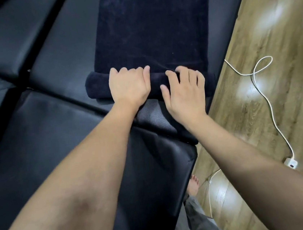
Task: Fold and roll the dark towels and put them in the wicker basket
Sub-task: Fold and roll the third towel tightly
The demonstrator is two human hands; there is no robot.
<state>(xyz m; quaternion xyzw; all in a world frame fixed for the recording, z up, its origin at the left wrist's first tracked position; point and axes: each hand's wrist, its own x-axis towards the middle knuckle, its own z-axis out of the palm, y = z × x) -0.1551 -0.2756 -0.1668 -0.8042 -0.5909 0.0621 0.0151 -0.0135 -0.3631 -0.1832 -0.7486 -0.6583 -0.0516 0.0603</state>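
Observation:
A dark navy towel (pixel 152 26) lies folded into a long strip on a black padded bench (pixel 54 129). Its near end is rolled into a thick roll (pixel 97 87) lying across the strip. My left hand (pixel 129 86) grips the roll from above, fingers curled over its far side. My right hand (pixel 184 92) rests on the roll's right part with fingers spread and slightly bent. The wicker basket is not in view.
More black cushions (pixel 2 37) fill the left side. The bench edge runs diagonally on the right, with wooden floor (pixel 269 25) beyond it. A white cable (pixel 266 100) and its plug (pixel 290 163) lie on the floor. My bare foot (pixel 193 184) stands by the bench.

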